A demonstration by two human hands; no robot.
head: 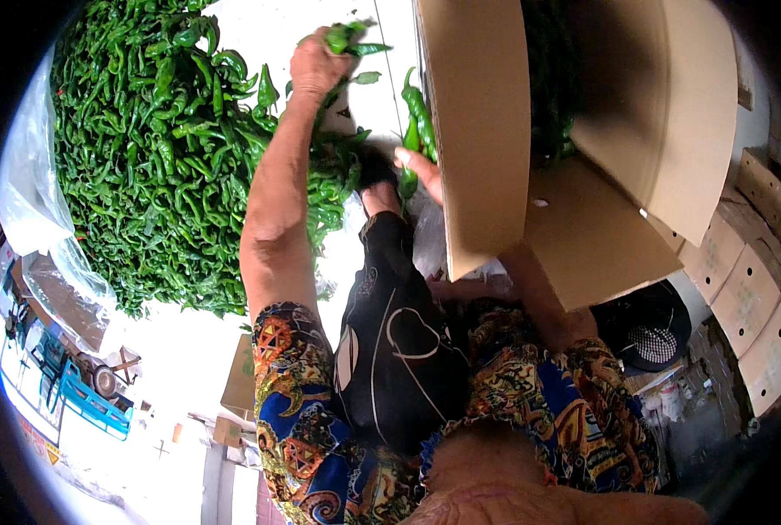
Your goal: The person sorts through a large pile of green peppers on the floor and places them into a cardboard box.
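Observation:
My left hand (pixel 318 64) reaches out past the edge of a large heap of green peppers (pixel 161 157). Its fingers are closed around a few green peppers (pixel 348 39), whose tips stick out beyond the fist. Against the outer side of a cardboard box flap (pixel 485 131), my right hand (pixel 423 172) has a finger across several long green peppers (pixel 418 121); the flap hides most of that hand. The open cardboard box (pixel 604 220) stands to my right. Deep in its shadowed interior are dark green peppers (pixel 551 85).
Clear plastic sheeting (pixel 30 197) edges the heap on the left. Stacked cardboard boxes (pixel 745 295) with round holes stand at far right, beyond a black hat-like item (pixel 649 335). My trousered leg (pixel 397 328) extends between heap and box. A blue cart (pixel 95 400) is at lower left.

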